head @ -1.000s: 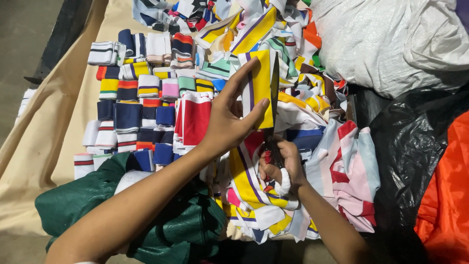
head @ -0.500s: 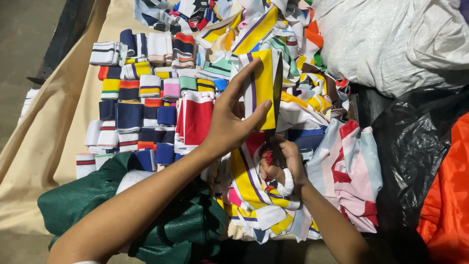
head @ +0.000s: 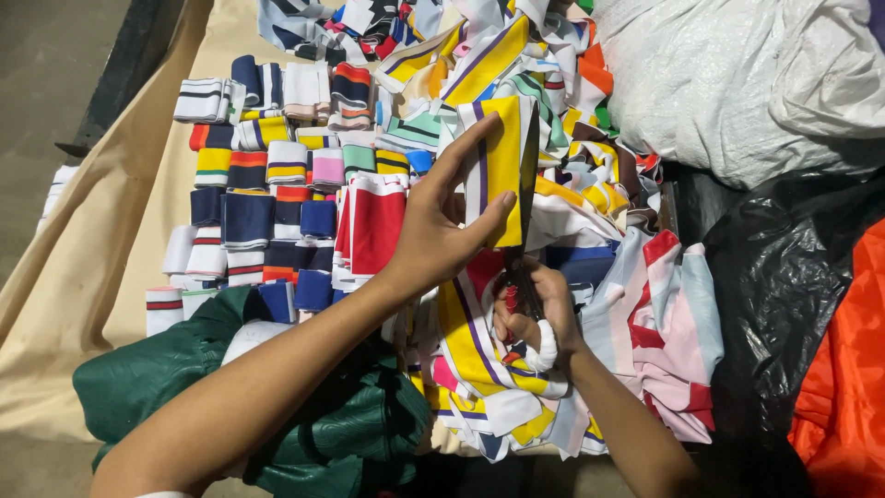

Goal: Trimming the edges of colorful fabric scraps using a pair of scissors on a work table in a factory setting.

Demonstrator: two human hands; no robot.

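The left hand (head: 433, 235) pinches a yellow striped strip (head: 502, 166) upright, now raised slightly higher; the right hand (head: 530, 314) grips scissors (head: 527, 231) closed against its edge, above the scrap pile (head: 645, 314); cutting seems underway.

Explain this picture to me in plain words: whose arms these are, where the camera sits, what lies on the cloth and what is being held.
There is no machine here, only a person's two bare arms. The one view comes from a camera worn on that person's head, looking down at the work.

The left hand holds up a yellow fabric strip with purple and white stripes. The right hand grips scissors, whose handle is wrapped in white; the dark blade runs up along the strip's right edge.

On a beige cloth lie neat rows of folded striped fabric bands. A loose heap of colourful striped pieces fills the middle. Nearby are a green garment, a white sack, a black plastic bag and orange fabric.
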